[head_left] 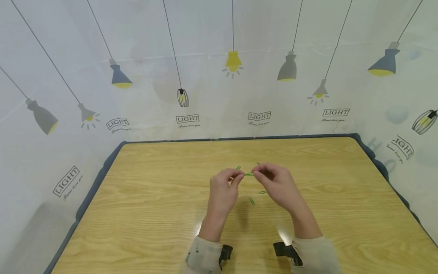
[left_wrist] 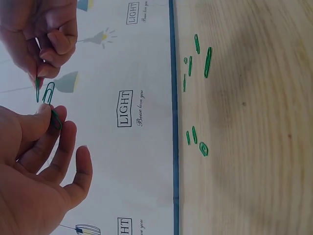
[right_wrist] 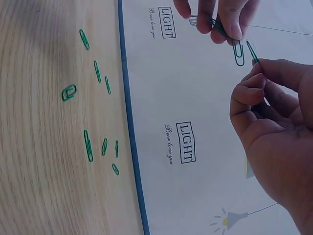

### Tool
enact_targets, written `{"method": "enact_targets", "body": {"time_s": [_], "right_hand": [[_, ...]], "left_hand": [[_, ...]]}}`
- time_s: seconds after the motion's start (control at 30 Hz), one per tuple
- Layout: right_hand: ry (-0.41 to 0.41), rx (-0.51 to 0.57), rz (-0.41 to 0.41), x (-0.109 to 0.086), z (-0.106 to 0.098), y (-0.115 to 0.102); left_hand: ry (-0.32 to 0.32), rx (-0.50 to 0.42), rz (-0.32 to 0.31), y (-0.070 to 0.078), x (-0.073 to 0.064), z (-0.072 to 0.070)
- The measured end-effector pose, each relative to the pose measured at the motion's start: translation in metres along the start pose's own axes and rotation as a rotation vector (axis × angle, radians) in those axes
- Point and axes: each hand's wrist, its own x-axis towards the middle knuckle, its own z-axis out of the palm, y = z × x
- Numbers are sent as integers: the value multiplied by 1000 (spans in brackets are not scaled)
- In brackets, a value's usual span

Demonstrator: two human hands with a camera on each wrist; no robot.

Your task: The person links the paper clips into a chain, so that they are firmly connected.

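Above the table, my left hand pinches a green paper clip between thumb and fingertips, its looped end sticking out. Another bit of green wire shows on the far side of the left thumb; whether it is a second clip I cannot tell. Facing it, my right hand holds a green paper clip by one end, thumb against forefinger. This clip appears edge-on in both wrist views, close beside the left hand's loop. The right hand's other fingers are curled in, while the left's spread loosely.
Several green paper clips lie scattered on the wooden table, among them one below the hands and one beside the right hand. A dark blue edge borders the tabletop. Behind stands a pale wall covering with printed lamps.
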Motion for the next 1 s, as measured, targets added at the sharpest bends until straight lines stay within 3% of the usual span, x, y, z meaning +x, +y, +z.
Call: {"method": "enact_targets", "body": {"time_s": [0.23, 0.5, 0.77, 0.87, 1.0], "right_hand": [[-10, -34, 28, 3, 2, -1], [-8, -33, 25, 4, 0, 7], [2, -28, 33, 3, -6, 14], [6, -28, 37, 2, -6, 15], [24, -30, 38, 1, -5, 15]], "left_hand": [[18, 70, 104, 0, 1, 1], [42, 86, 109, -1, 0, 3], [28, 34, 32, 0, -1, 3], [-20, -27, -30, 1, -2, 4], [-114, -185, -144, -2, -3, 5]]}}
